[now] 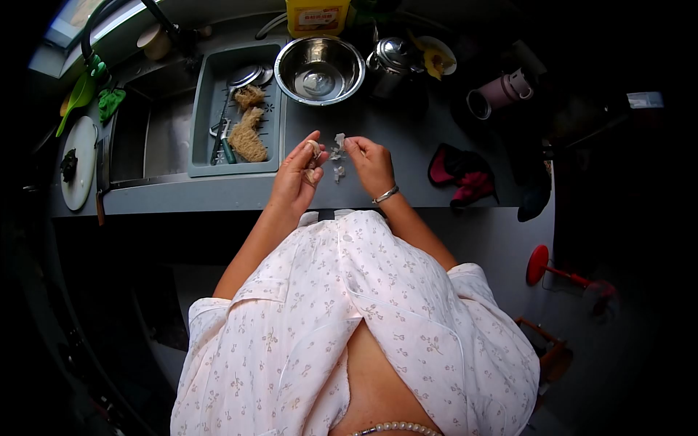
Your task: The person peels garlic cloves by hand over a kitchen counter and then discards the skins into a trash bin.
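My left hand (294, 174) is closed around pale garlic (314, 151), with the fingers partly hiding it. My right hand (371, 163) pinches a whitish flake of papery garlic skin (340, 139) between thumb and finger. Below the pinched flake, more skin scraps (339, 173) lie on the grey counter (320, 195) between the two hands. Just beyond the hands stands a steel bowl (320, 71), its inside shiny.
Left of the bowl, a grey tray (195, 138) holds brown loofah pieces (248, 138) and utensils beside the sink (160, 138). A white cutting board (78, 174) lies far left. To the right are a steel pot (395, 57), a pink flask (498, 93) and a dark red cloth (465, 176).
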